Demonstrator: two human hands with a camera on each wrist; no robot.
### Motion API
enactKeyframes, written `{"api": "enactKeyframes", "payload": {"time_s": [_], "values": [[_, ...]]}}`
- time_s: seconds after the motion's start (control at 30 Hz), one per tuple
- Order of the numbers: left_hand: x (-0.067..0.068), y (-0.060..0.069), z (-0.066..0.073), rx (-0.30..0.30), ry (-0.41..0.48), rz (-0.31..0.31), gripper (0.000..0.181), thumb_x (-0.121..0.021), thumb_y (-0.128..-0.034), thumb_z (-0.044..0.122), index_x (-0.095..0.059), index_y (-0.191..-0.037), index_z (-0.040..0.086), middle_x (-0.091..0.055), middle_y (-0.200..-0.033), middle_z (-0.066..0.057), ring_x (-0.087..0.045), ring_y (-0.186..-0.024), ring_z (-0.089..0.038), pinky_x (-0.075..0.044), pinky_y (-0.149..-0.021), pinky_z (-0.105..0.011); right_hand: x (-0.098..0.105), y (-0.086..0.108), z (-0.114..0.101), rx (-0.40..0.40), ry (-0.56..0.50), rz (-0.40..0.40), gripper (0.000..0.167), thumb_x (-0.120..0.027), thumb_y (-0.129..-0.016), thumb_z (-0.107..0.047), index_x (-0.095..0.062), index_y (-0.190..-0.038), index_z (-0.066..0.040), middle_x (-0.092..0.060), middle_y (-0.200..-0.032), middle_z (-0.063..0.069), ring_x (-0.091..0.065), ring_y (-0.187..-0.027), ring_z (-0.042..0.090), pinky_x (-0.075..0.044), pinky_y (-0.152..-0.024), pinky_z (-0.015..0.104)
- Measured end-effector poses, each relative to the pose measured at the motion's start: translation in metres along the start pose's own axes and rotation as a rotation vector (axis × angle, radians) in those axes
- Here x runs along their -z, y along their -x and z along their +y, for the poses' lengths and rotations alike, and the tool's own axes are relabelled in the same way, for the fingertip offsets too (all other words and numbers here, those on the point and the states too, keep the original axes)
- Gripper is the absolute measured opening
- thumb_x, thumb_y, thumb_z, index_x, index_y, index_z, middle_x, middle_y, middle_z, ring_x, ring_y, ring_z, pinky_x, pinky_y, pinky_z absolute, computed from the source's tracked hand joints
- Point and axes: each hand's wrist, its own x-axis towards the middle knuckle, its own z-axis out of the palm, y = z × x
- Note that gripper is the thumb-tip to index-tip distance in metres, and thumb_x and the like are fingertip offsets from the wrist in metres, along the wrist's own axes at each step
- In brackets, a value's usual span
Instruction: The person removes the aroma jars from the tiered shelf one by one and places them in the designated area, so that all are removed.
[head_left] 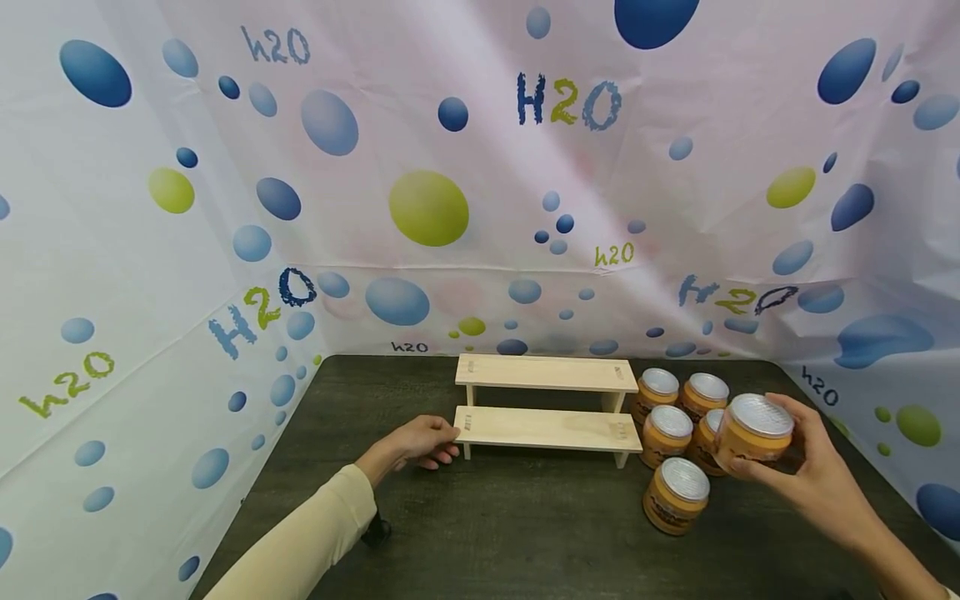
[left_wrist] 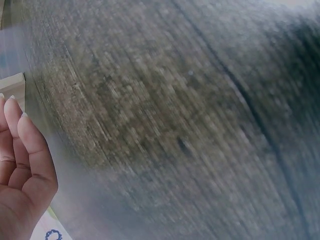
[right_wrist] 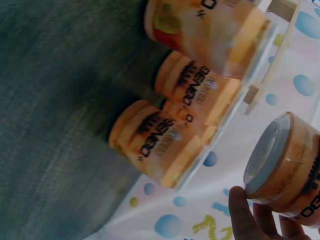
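My right hand grips an orange jar with a silvery lid, raised over the right side of the table. In the right wrist view its pale base faces the camera, and fingertips press its side. Several matching jars stand upright just left of it, one nearer the front. At the centre is a two-tier stand of light wood. My left hand pinches the left end of its lower board. The left wrist view shows that hand's fingers loosely bent; its thumb is hidden there.
The dark wood-grain table is bordered at the back and sides by a white sheet printed with coloured bubbles. The standing jars are close to the stand's right end. A small black object lies beside the left sleeve.
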Motion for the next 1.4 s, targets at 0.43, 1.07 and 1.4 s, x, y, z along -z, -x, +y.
{"api": "enactKeyframes", "payload": {"time_s": [0.43,1.07,1.4], "values": [[-0.001,0.0,0.0,0.009,0.0,0.002,0.022,-0.054,-0.105,0.026,-0.066,-0.105,0.008,-0.072,-0.093,-0.007,-0.066,-0.073,-0.011,-0.057,-0.066,-0.03,-0.008,0.021,0.024,-0.078,0.021,-0.009,0.1,-0.083,-0.077,0.006,-0.018,-0.153,-0.002,-0.045,-0.122,0.02,-0.04,-0.093,-0.022,-0.042,-0.065,0.008],[-0.002,-0.001,0.002,0.012,0.005,0.004,0.021,-0.054,-0.1051,0.025,-0.066,-0.105,0.008,-0.071,-0.092,-0.006,-0.065,-0.072,-0.011,-0.056,-0.066,-0.03,-0.02,0.035,0.049,-0.203,0.122,-0.052,0.1,-0.086,-0.076,-0.004,-0.015,-0.147,0.004,-0.042,-0.122,0.038,-0.018,-0.094,-0.03,-0.031,-0.065,0.004],[0.0,0.002,0.003,0.002,0.001,-0.013,0.022,-0.053,-0.1053,0.026,-0.065,-0.105,0.008,-0.071,-0.091,-0.005,-0.066,-0.073,-0.01,-0.057,-0.066,-0.028,-0.027,0.034,0.049,-0.225,0.122,-0.066,0.098,-0.086,-0.076,-0.004,-0.017,-0.145,0.005,-0.043,-0.121,0.038,-0.051,-0.1,-0.001,-0.032,-0.065,0.006]]}}
